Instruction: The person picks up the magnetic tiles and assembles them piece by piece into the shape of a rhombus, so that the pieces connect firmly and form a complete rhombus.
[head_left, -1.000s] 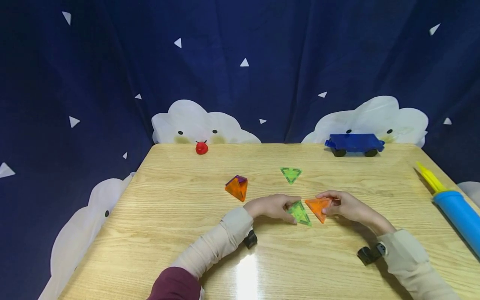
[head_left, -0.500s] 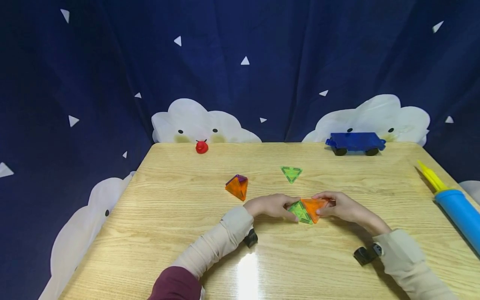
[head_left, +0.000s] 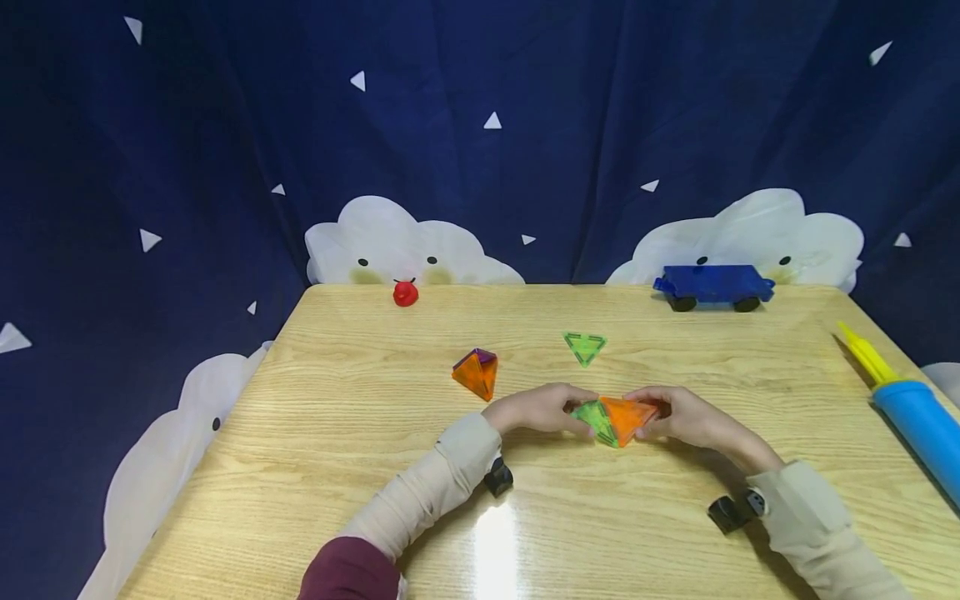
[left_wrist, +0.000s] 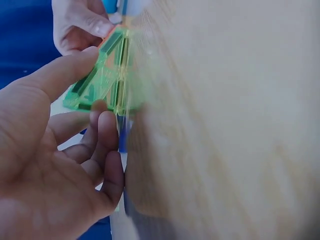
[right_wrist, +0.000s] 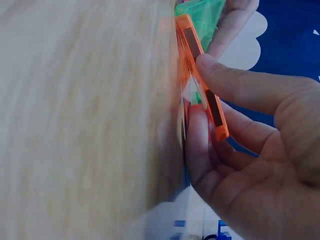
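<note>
Two see-through triangular magnetic tiles meet along one side in the head view, a green tile (head_left: 597,421) on the left and an orange tile (head_left: 627,417) on the right. My left hand (head_left: 543,409) pinches the green tile between thumb and fingers at its outer corner. With thumb and fingers, my right hand (head_left: 684,417) grips the orange tile by its outer end. Both tiles are tilted up from the tabletop: in the right wrist view the orange tile (right_wrist: 202,75) leans at an angle to the wood, its far edge against the green tile (right_wrist: 205,17).
A second green triangular tile (head_left: 585,347) lies beyond the hands. An orange and purple tile pyramid (head_left: 476,373) stands left. A red toy duck (head_left: 406,293) and a blue toy car (head_left: 714,285) are along the back edge. A blue and yellow pump (head_left: 918,429) lies at the right.
My right hand has moved left, bringing the orange tile from apart to edge-to-edge with the green tile. Both tiles have since tipped upward at their outer ends.
</note>
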